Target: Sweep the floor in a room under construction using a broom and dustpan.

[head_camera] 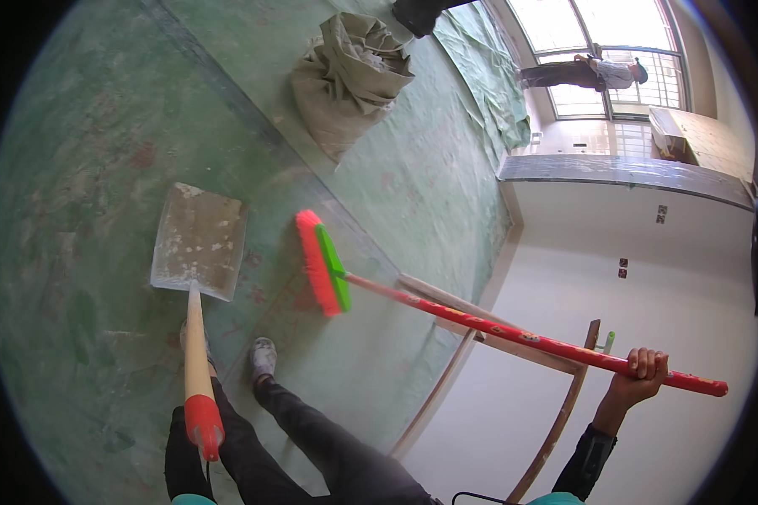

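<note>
My right hand [647, 372] is closed around the upper part of a broom's red patterned handle [524, 334]. At the handle's far end, a green broom head [333, 268] with red bristles [316, 265] is over the green floor covering. To its left lies the dirty metal blade of a shovel [199, 237], caked with pale residue. Its wooden shaft [196, 353] runs towards me and ends in a red grip [203, 420]. My left sleeve reaches up beside this grip, but the hand itself is hidden, so its hold cannot be seen.
A bulky open sack [350, 82] stands on the floor beyond the blades. Part of another person's dark shoe [417, 19] shows at the top. One more person [581, 72] is by the windows. A wooden frame [543, 435] leans near the white wall at right.
</note>
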`<state>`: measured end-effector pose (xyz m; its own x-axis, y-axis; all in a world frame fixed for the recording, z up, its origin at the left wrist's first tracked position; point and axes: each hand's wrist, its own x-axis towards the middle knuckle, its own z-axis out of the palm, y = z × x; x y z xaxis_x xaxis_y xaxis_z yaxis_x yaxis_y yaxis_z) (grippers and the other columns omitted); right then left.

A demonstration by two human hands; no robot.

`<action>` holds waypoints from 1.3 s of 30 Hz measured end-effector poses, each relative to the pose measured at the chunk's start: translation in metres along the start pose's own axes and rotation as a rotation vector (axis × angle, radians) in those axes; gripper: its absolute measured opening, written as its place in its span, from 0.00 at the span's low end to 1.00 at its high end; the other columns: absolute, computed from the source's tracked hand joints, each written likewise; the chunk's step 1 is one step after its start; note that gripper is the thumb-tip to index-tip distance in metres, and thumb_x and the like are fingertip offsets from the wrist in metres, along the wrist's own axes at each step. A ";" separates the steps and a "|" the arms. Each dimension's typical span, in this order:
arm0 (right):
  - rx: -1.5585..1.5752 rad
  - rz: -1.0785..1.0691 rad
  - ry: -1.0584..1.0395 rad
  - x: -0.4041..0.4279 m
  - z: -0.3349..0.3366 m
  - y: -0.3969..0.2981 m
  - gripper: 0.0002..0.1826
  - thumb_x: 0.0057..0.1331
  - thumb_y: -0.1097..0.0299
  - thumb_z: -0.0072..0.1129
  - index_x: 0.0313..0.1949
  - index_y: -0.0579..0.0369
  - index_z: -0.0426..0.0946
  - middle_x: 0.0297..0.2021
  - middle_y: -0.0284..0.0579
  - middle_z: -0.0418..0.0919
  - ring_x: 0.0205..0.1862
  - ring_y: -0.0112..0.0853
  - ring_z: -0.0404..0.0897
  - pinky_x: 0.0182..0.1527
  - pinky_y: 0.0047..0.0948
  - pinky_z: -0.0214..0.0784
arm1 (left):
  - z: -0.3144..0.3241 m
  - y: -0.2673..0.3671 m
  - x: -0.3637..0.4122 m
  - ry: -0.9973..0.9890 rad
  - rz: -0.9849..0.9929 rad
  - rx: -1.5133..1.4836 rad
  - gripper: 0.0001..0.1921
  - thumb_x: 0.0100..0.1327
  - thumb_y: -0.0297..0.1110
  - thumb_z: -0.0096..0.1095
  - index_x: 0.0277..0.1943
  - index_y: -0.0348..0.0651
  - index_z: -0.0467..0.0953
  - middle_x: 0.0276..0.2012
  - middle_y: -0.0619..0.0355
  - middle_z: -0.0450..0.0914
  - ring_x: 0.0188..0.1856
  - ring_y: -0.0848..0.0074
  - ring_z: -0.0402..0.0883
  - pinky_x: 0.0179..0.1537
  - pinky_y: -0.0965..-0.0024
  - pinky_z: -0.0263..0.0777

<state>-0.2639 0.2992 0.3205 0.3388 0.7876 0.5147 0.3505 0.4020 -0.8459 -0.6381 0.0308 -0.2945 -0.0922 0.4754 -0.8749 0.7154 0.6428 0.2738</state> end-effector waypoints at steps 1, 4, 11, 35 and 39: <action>0.001 0.000 0.000 -0.001 0.000 0.000 0.14 0.60 0.71 0.39 0.16 0.49 0.56 0.08 0.28 0.53 0.09 0.16 0.55 0.13 0.14 0.57 | 0.000 0.000 -0.001 0.003 -0.004 -0.004 0.14 0.46 0.34 0.56 0.30 0.28 0.73 0.29 0.37 0.73 0.37 0.53 0.73 0.41 0.58 0.64; 0.004 0.003 0.009 -0.002 0.003 -0.001 0.14 0.60 0.70 0.39 0.16 0.49 0.56 0.08 0.28 0.53 0.09 0.16 0.55 0.13 0.15 0.57 | 0.003 0.000 0.000 0.011 -0.007 -0.016 0.15 0.46 0.34 0.56 0.30 0.27 0.72 0.30 0.37 0.73 0.37 0.53 0.73 0.41 0.58 0.64; -0.018 -0.007 0.027 -0.004 0.011 -0.002 0.14 0.60 0.70 0.39 0.16 0.49 0.57 0.07 0.28 0.54 0.09 0.16 0.56 0.13 0.15 0.57 | 0.005 0.000 -0.001 0.016 -0.011 -0.042 0.15 0.46 0.35 0.56 0.30 0.27 0.72 0.30 0.37 0.73 0.38 0.53 0.73 0.41 0.58 0.64; 0.034 0.002 0.065 -0.004 0.008 -0.003 0.12 0.60 0.70 0.39 0.17 0.50 0.58 0.08 0.28 0.53 0.09 0.16 0.55 0.13 0.15 0.57 | -0.013 -0.041 -0.034 0.077 -0.099 -0.700 0.20 0.51 0.40 0.50 0.31 0.23 0.71 0.32 0.33 0.72 0.40 0.49 0.71 0.43 0.56 0.61; 0.036 0.005 0.053 -0.004 0.009 -0.002 0.12 0.60 0.70 0.40 0.18 0.50 0.59 0.08 0.28 0.53 0.09 0.16 0.55 0.13 0.15 0.57 | 0.019 -0.054 -0.026 0.051 -0.168 -0.425 0.22 0.52 0.41 0.48 0.31 0.23 0.71 0.32 0.32 0.71 0.40 0.47 0.69 0.44 0.56 0.61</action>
<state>-0.2737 0.2994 0.3187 0.3867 0.7641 0.5163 0.3175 0.4153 -0.8525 -0.6618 -0.0277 -0.2940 -0.2239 0.3659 -0.9033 0.3407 0.8977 0.2792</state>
